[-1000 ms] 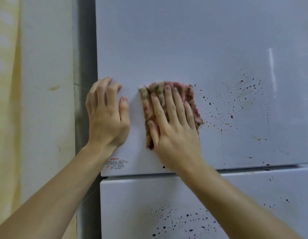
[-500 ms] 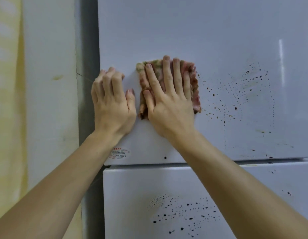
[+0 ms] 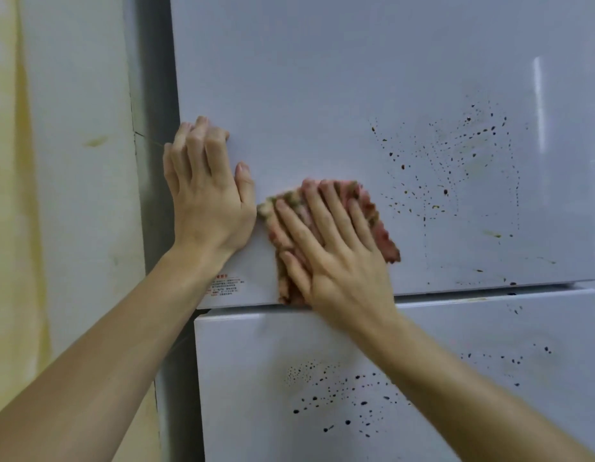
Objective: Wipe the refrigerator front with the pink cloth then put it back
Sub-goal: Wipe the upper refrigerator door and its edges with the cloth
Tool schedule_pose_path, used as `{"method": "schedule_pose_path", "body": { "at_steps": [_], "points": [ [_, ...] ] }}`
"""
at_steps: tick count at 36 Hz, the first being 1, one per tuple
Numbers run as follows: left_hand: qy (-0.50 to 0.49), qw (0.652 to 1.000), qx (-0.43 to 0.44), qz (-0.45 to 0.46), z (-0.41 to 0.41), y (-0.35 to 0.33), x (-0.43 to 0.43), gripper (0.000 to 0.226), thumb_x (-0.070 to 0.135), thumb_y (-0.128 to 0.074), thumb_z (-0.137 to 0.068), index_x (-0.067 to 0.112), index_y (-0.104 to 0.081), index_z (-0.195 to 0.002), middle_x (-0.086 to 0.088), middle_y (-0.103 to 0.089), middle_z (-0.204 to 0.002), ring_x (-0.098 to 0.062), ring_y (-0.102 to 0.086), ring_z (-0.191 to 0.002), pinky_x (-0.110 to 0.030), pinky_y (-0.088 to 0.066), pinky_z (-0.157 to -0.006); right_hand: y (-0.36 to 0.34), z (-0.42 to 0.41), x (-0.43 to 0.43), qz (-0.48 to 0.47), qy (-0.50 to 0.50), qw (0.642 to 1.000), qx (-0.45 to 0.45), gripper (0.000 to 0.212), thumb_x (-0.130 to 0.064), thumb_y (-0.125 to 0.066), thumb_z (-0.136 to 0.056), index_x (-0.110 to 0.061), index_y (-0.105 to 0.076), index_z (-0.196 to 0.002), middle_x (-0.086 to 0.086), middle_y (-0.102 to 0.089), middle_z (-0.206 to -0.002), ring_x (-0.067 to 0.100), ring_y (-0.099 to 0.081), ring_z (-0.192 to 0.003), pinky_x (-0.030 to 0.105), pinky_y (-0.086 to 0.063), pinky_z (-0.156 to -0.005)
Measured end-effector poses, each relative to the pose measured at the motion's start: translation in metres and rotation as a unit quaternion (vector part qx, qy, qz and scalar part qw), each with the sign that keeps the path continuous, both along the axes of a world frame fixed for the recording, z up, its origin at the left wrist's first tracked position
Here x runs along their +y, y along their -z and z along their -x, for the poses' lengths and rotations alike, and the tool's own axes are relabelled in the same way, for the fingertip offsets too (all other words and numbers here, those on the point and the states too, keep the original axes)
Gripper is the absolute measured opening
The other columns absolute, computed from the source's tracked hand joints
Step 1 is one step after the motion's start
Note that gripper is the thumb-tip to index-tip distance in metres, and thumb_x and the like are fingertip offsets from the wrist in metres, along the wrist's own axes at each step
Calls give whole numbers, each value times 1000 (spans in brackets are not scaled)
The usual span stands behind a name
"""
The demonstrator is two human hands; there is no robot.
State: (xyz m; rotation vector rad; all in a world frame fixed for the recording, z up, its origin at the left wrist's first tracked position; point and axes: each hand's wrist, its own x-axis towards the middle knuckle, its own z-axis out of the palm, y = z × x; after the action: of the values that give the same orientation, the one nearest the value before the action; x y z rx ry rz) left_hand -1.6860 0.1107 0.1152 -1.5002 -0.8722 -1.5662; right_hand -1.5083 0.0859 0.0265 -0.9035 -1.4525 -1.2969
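The white refrigerator front [image 3: 323, 95] fills the view, split into an upper door and a lower door [image 3: 256, 378]. The pink cloth [image 3: 379, 221], mottled with green and brown, lies flat against the lower left of the upper door. My right hand [image 3: 329, 248] presses it there with straight, spread fingers; its lower end reaches the gap between the doors. My left hand [image 3: 206, 191] rests flat on the upper door's left edge, fingers bent slightly over the edge. Dark spatter spots [image 3: 456, 168] cover the door to the right of the cloth.
More dark spots [image 3: 339, 395] speckle the lower door. A small red-print label [image 3: 226, 285] sits at the upper door's bottom left corner. A grey side panel [image 3: 152, 161] and a yellowish wall [image 3: 56, 195] stand to the left.
My right hand pushed the cloth up the door, then slid it back down to the upper door's bottom edge. My left hand has stayed on the door's left edge.
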Motion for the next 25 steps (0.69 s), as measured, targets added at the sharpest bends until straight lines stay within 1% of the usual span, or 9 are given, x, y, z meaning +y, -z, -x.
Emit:
{"method": "schedule_pose_path", "body": {
  "at_steps": [2,3,6,8,13,16,19,22,25],
  "points": [
    [-7,1000,1,0,1,1,2,44,25,-46,-102,-1,-48,-137,-24,-41,-155,-45,-32,-148,-63,-22,-122,-39,-11,2,-33,9,999,35,56,-50,-41,-110,-27,-41,-161,13,-30,-170,30,-26,-159,50,-23,-129],
    [-8,1000,0,-3,1,3,3,44,26,-46,-102,0,-48,-138,-23,-39,-157,-44,-30,-150,-62,-21,-123,-59,-15,2,-40,13,998,47,57,-53,-41,-109,-28,-41,-161,13,-29,-170,31,-25,-159,50,-21,-129],
    [-8,1000,6,-14,2,6,4,49,30,-46,-104,3,-46,-145,-20,-32,-164,-41,-21,-156,-58,-18,-126,-103,-21,-1,-12,34,997,62,66,-63,-37,-105,-35,-30,-164,10,-18,-174,31,-12,-162,49,-5,-132],
    [-3,1000,25,-10,0,8,3,54,35,-46,-104,8,-43,-150,-17,-28,-167,-37,-18,-158,-56,-16,-127,-114,-20,-3,1,42,996,76,68,-65,-34,-104,-38,-25,-165,8,-12,-176,31,-6,-163,51,0,-132],
    [-3,999,45,13,-3,15,0,68,48,-44,-100,15,-36,-158,-12,-20,-172,-31,-11,-161,-48,-4,-131,-97,-16,0,-19,41,994,102,63,-57,-35,-106,-35,-30,-164,9,-18,-174,31,-12,-162,57,-8,-130],
    [-15,999,49,12,-2,20,1,75,55,-43,-98,16,-33,-161,-11,-19,-173,-30,-10,-162,-50,-4,-132,-68,-21,0,-40,27,994,96,59,-51,-41,-108,-32,-35,-163,10,-21,-173,31,-15,-162,58,-14,-129],
    [-22,999,47,16,-2,21,2,78,58,-43,-97,17,-31,-162,-10,-18,-174,-29,-9,-162,-52,-6,-131,-35,-29,-1,-26,28,996,86,59,-48,-44,-108,-31,-34,-163,10,-20,-174,32,-14,-162,58,-16,-129],
    [-28,998,48,19,-2,21,2,79,59,-42,-97,18,-30,-163,-9,-17,-174,-28,-8,-162,-52,-6,-131,-26,-35,-4,-9,23,997,73,59,-51,-43,-107,-31,-36,-163,10,-20,-174,30,-14,-162,55,-15,-130],
    [-32,998,46,15,-2,20,2,78,58,-42,-97,17,-31,-163,-9,-18,-174,-29,-10,-162,-53,-7,-131,-45,-34,-6,-12,21,997,76,62,-60,-44,-105,-33,-41,-160,12,-23,-173,32,-16,-161,54,-14,-130]
  ]
}}
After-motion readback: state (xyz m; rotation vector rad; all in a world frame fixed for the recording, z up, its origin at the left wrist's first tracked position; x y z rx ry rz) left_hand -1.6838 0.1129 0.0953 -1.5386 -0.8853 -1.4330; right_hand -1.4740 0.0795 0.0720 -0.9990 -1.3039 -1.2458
